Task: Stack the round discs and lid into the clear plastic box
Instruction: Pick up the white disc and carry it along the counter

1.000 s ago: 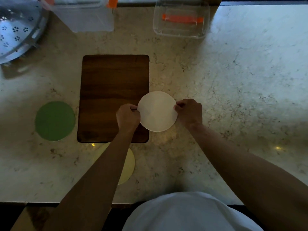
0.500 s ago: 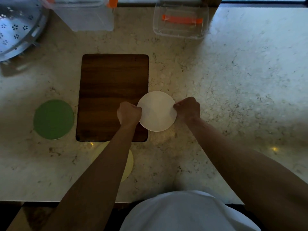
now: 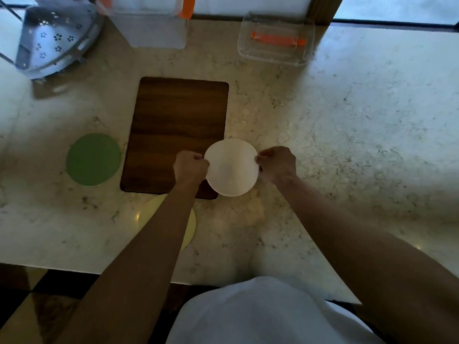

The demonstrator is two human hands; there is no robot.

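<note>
A white round disc [image 3: 232, 167] is held between both hands over the right lower corner of the wooden board [image 3: 173, 125]. My left hand [image 3: 190, 166] pinches its left edge and my right hand [image 3: 277, 163] pinches its right edge. A green disc [image 3: 93, 160] lies flat on the counter left of the board. A pale yellow disc [image 3: 190, 225] lies near the counter's front edge, mostly hidden under my left forearm. The clear plastic box [image 3: 275, 38] with an orange strip in it stands at the back, right of centre.
A taller clear container with orange clips [image 3: 151, 23] stands at the back, left of centre. A perforated metal dish [image 3: 53, 38] leans at the far left corner. The marble counter [image 3: 360, 135] stretches out to the right.
The disc stays pinched between both hands in about the same spot. The view has tilted slightly, showing more of the counter's back edge.
</note>
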